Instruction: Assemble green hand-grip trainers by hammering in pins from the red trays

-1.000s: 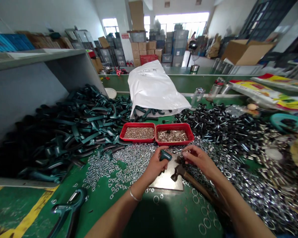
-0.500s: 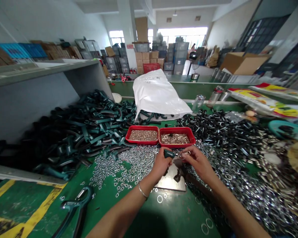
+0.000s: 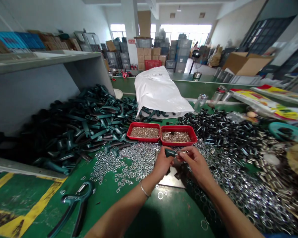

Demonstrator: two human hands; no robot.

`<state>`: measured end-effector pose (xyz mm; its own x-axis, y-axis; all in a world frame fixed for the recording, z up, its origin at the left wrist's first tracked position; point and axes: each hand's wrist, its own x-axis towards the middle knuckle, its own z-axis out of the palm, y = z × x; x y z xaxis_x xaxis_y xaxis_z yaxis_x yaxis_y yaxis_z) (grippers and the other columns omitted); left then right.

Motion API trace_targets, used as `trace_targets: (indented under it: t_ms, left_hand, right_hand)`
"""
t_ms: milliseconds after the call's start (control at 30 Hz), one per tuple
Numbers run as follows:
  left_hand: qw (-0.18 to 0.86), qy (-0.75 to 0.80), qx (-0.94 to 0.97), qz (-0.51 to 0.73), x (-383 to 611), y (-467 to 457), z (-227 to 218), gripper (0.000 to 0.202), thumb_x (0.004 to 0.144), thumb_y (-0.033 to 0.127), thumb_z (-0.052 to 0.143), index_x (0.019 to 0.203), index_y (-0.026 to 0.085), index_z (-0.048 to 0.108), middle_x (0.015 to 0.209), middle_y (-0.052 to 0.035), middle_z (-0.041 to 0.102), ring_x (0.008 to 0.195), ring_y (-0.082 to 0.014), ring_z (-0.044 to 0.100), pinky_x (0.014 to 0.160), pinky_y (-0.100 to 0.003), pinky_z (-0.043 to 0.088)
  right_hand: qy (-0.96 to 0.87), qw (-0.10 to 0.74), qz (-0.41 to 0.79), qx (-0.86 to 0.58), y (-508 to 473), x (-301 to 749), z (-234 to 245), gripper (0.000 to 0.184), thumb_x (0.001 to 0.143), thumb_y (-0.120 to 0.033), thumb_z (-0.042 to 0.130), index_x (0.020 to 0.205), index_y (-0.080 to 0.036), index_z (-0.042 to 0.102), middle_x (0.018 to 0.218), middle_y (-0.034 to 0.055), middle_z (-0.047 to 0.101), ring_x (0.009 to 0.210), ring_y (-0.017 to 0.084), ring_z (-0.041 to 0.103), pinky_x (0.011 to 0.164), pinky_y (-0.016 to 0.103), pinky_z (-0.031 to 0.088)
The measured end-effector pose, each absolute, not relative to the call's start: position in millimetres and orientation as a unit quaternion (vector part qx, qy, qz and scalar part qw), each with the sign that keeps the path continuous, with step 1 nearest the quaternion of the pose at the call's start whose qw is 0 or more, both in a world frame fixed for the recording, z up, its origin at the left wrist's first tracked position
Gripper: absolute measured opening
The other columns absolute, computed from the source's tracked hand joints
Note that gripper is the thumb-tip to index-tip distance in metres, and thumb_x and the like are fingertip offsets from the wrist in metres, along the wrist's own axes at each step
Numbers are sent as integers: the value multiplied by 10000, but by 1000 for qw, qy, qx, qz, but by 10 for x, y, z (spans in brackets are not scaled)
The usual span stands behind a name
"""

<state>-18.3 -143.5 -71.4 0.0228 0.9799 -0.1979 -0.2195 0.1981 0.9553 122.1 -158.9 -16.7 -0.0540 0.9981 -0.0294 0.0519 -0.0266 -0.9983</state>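
In the centre of the head view, my left hand (image 3: 162, 162) is closed around a dark green plastic handle (image 3: 170, 152), its end pointing right. My right hand (image 3: 195, 162) pinches small shiny metal parts at that end; a ring (image 3: 185, 152) shows at the fingertips, but the rest is too small to make out. Both hands are above a metal plate (image 3: 172, 180) on the green table. Just beyond them are two red trays, one with tiny metal pieces (image 3: 144, 133), the other with thin pins (image 3: 176, 136).
Teal hand grippers are heaped at left (image 3: 96, 122); one finished-looking hand grip (image 3: 75, 206) lies at front left. Loose nuts (image 3: 132, 165) spread left of the plate, metal rings (image 3: 228, 185) right. Black-headed screws (image 3: 221, 130) pile beyond. A white bag (image 3: 161, 92) lies behind the trays.
My right hand has come left, bringing its metal parts up against the end of the green handle. My left hand keeps its hold. The view has shifted slightly.
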Motion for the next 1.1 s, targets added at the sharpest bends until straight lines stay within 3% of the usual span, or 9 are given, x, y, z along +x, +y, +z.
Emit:
trace_targets:
  t_ms: [267, 333, 467, 600, 700, 833, 933, 1033, 1100]
  left_hand:
    - [800, 288, 353, 391, -256, -1621, -400, 462, 640, 156, 683, 996, 217, 394, 735, 35, 616, 424, -34, 413, 441, -176, 304]
    - [806, 269, 391, 354, -329, -1650, -332, 493, 644, 153, 684, 1038, 213, 394, 784, 15, 645, 432, -36, 439, 445, -178, 312]
    - [785, 292, 420, 349, -433, -1701, -273, 480, 694, 166, 644, 1100, 211, 393, 620, 92, 562, 392, -45, 415, 429, -174, 297]
    - [818, 230, 409, 332, -520, -1743, -153, 545, 725, 224, 712, 1170, 216, 397, 834, -14, 662, 466, -51, 483, 468, -197, 351]
    - [832, 218, 391, 327, -547, -1720, -114, 360, 822, 387, 661, 1054, 179, 480, 835, -65, 669, 462, -55, 473, 458, -209, 347]
    - [745, 299, 320, 503, -564, -1583, -237, 244, 839, 379, 614, 841, 173, 483, 728, -26, 645, 392, -18, 351, 404, -178, 241]
    - [673, 316, 269, 612, -662, -1447, -294, 227, 836, 352, 618, 839, 179, 472, 761, -21, 654, 477, -35, 443, 480, -175, 342]
    - [678, 321, 299, 589, -760, -1379, -257, 254, 842, 389, 632, 891, 190, 482, 815, -21, 669, 550, -62, 526, 538, -190, 411]
    - [690, 339, 334, 546, -774, -1386, -225, 297, 827, 432, 652, 908, 192, 497, 835, -19, 672, 561, -72, 551, 534, -193, 425]
  right_hand:
    - [-624, 409, 443, -496, -1491, 1315, -35, 205, 875, -403, 618, 949, -212, 621, 852, 1, 638, 755, 161, 591, 699, 278, 473]
    - [-666, 374, 429, -482, -1469, 1334, 38, 194, 889, -397, 599, 932, -210, 628, 858, 3, 636, 774, 166, 587, 714, 287, 465]
    - [-739, 353, 308, -484, -1480, 1270, 143, 152, 886, -357, 607, 917, -212, 639, 926, 30, 645, 865, 192, 582, 804, 330, 441]
    - [-695, 338, 434, -463, -1410, 1235, 167, 185, 894, -392, 590, 924, -212, 622, 831, 4, 637, 762, 166, 592, 723, 301, 464]
    - [-653, 346, 486, -466, -1368, 1217, 113, 210, 893, -412, 582, 930, -209, 616, 775, -12, 626, 704, 155, 590, 668, 284, 470]
    - [-699, 362, 346, -510, -1714, 1117, -90, 175, 926, -346, 557, 1015, -207, 613, 925, 41, 651, 831, 191, 605, 770, 332, 486]
    - [-839, 214, 271, -421, -2242, 991, -322, 115, 963, -237, 515, 968, -205, 626, 952, 62, 635, 901, 202, 588, 823, 337, 486]
    - [-906, 66, 190, -374, -2623, 857, -535, 89, 933, -151, 561, 980, -182, 630, 980, 78, 633, 925, 219, 583, 799, 333, 502]
    - [-918, 29, 139, -370, -2689, 798, -611, 74, 905, -109, 587, 932, -166, 627, 957, 86, 636, 924, 236, 581, 794, 351, 507]
